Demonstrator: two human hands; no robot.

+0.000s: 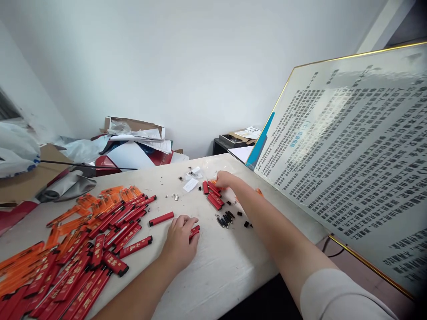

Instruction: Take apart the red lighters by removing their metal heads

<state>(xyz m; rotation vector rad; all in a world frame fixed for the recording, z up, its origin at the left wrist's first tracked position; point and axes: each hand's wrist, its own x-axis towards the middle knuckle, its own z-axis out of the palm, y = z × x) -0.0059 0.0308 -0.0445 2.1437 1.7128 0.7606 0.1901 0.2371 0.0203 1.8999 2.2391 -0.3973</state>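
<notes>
My left hand point(182, 238) rests on the table with its fingers curled round a slim red case point(194, 231); only one end of the case shows. Just beyond it lies a single red case point(161, 219) with black ends. My right hand point(226, 179) reaches farther out, fingers closed beside a small group of red pieces point(215, 201). What those fingers grip, if anything, is hidden. Between my forearms lie several black sticks with metal tips point(225, 219) and small black caps point(246, 224).
At left, a big pile of gold-printed red cases point(76, 271) adjoins translucent orange pieces point(66, 226). Small plastic bags point(193, 173) and a white slip point(190, 185) lie toward the back. A large framed text board point(333, 155) leans over the right side. Boxes and papers point(133, 142) stand behind the table.
</notes>
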